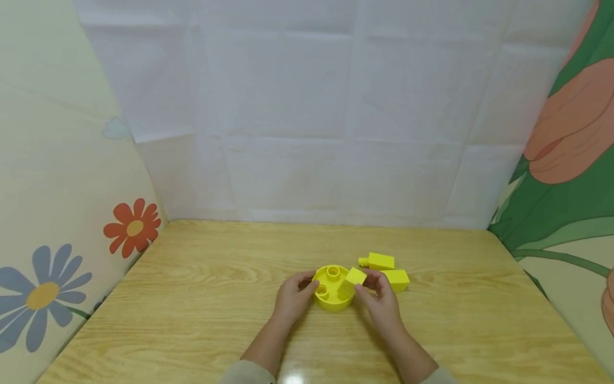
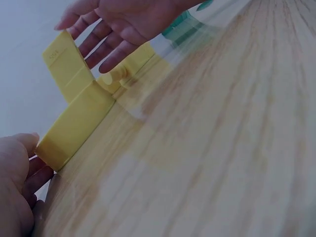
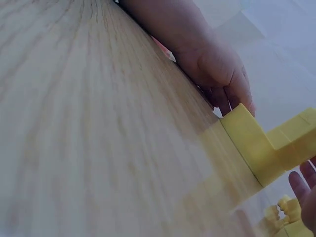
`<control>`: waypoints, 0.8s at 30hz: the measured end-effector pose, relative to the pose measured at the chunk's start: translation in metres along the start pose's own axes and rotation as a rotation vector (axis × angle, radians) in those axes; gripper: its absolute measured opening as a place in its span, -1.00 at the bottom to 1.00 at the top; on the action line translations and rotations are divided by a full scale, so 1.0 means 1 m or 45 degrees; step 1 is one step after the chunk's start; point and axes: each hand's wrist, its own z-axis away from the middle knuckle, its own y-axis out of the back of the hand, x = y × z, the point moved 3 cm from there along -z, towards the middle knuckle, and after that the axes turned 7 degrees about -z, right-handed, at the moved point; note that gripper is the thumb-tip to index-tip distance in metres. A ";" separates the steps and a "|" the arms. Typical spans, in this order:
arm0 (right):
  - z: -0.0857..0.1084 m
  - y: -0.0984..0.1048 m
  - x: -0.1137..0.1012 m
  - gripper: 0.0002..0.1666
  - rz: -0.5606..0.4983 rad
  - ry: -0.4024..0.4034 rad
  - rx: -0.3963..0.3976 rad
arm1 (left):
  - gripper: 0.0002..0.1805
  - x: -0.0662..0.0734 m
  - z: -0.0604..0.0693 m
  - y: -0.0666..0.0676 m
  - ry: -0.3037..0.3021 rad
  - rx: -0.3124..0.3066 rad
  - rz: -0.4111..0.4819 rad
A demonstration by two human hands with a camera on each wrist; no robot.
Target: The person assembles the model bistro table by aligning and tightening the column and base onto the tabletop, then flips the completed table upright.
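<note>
A round yellow base (image 1: 334,306) with raised sockets inside sits flat on the table. My left hand (image 1: 291,300) grips its left rim between thumb and fingers. At the base's right side a rectangular yellow block (image 1: 356,277) stands up, leaning slightly; its lower end is within the rim. My right hand (image 1: 385,308) pinches this block near its top. The left wrist view shows the block (image 2: 69,69) rising from the far end of the base (image 2: 79,126). Whether the block's lower end is seated in a socket is hidden.
Two more yellow blocks lie on the wooden table (image 1: 216,298) beyond the right hand: one with a knobbed end (image 1: 381,261), and another block (image 1: 399,279) partly behind the fingers. A white cloth (image 1: 288,106) hangs behind, with flower-patterned panels at both sides.
</note>
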 end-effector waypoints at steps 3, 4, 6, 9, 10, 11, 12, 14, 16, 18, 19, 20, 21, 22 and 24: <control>0.000 0.010 -0.002 -0.58 0.012 0.041 0.050 | -0.59 0.004 0.002 -0.002 0.002 0.009 -0.024; -0.001 0.015 -0.003 -0.59 0.026 0.054 0.079 | -0.58 0.007 0.003 -0.002 0.004 0.023 -0.016; -0.004 0.028 -0.005 -0.59 0.062 0.077 0.148 | -0.55 0.014 0.006 -0.005 -0.016 0.046 0.005; -0.010 0.051 -0.005 -0.53 0.147 0.060 0.225 | -0.51 0.030 0.013 -0.012 -0.103 0.074 0.045; -0.012 0.058 -0.004 -0.50 0.188 0.054 0.235 | -0.49 0.036 0.015 -0.016 -0.151 0.071 0.048; -0.015 0.065 -0.003 -0.47 0.224 0.050 0.236 | -0.46 0.042 0.017 -0.020 -0.190 0.059 0.051; -0.018 0.071 -0.001 -0.44 0.264 0.038 0.228 | -0.42 0.048 0.019 -0.025 -0.222 0.046 0.061; -0.023 0.080 0.004 -0.38 0.358 0.018 0.190 | -0.34 0.057 0.020 -0.034 -0.261 0.019 0.067; -0.027 0.087 0.009 -0.34 0.451 -0.013 0.141 | -0.27 0.063 0.021 -0.044 -0.259 0.000 0.068; -0.030 0.091 0.013 -0.29 0.527 -0.055 0.096 | -0.26 0.067 0.021 -0.051 -0.234 0.004 0.058; -0.031 0.092 0.015 -0.27 0.562 -0.075 0.077 | -0.28 0.069 0.021 -0.054 -0.225 0.017 0.043; -0.032 0.093 0.017 -0.26 0.588 -0.093 0.063 | -0.30 0.070 0.021 -0.056 -0.225 0.038 0.025; -0.032 0.094 0.018 -0.25 0.609 -0.104 0.050 | -0.33 0.070 0.021 -0.058 -0.214 0.053 0.014; -0.033 0.095 0.019 -0.23 0.626 -0.103 0.043 | -0.35 0.070 0.021 -0.059 -0.209 0.067 0.004; -0.034 0.097 0.021 -0.22 0.657 -0.104 0.029 | -0.40 0.070 0.021 -0.061 -0.206 0.080 0.010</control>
